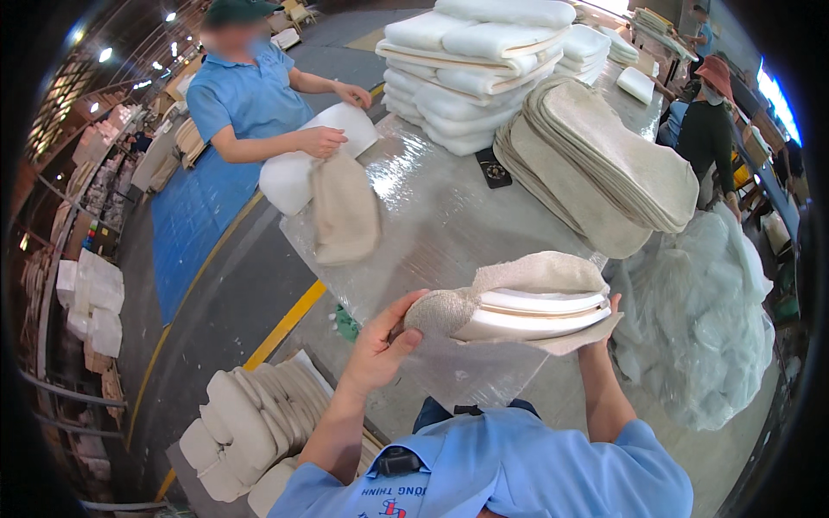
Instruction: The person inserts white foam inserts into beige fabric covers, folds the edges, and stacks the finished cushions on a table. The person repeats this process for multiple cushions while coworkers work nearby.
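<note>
Between my hands, over the near edge of the table, is a long curved cushion [540, 316] with white padding and a thin tan layer along its middle. A beige fabric cover [540, 273] wraps its left end, while the cover's side gapes and the padding shows. My left hand [387, 340] grips the covered left end, thumb in front and fingers behind. At the other end my right hand [606, 331] holds the cushion and cover flap from behind, most of its fingers hidden.
A plastic-covered table [423, 207] bears beige covers [604, 155], white padded pieces [479, 69] and a dark flat object [493, 168]. Clear plastic bags [695, 319] bulge at right. Finished-looking beige cushions [250, 419] lie lower left. A co-worker [250, 95] handles white padding and a beige cover across the table.
</note>
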The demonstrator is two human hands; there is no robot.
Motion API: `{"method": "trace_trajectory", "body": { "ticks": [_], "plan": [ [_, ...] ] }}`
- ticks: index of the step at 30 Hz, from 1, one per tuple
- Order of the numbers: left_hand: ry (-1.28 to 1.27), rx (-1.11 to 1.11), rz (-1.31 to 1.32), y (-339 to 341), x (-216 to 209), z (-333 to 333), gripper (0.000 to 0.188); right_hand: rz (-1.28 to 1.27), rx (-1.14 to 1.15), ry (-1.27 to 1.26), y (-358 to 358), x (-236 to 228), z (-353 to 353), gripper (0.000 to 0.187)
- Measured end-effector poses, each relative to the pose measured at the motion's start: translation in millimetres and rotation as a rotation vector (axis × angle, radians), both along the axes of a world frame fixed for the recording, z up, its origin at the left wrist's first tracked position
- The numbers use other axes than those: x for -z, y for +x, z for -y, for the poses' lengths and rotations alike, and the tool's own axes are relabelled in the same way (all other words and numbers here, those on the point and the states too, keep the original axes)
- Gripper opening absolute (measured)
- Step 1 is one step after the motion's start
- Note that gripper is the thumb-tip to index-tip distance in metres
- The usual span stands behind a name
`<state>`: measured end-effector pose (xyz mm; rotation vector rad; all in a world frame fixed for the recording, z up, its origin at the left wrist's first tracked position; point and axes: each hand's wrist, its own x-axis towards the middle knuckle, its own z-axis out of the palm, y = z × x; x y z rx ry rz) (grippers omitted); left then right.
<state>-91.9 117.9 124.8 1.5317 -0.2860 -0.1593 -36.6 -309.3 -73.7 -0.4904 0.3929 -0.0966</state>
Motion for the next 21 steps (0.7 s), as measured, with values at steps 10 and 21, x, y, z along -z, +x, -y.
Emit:
{"method": "trace_trajectory", "body": {
  "ticks": [10,21],
  "plan": [
    [0.157,-0.218,0.229,-19.1,28.6,26.0,0.063,0.042,0.163,-0.124,14.6,-35.8,13.9,0.094],
    [-0.304,-0.511,-0.232,-56.3,81.6,38.9,0.05,0.008,0.219,-0.156,38.9,-18.5,8.1,0.057]
  ]
}}
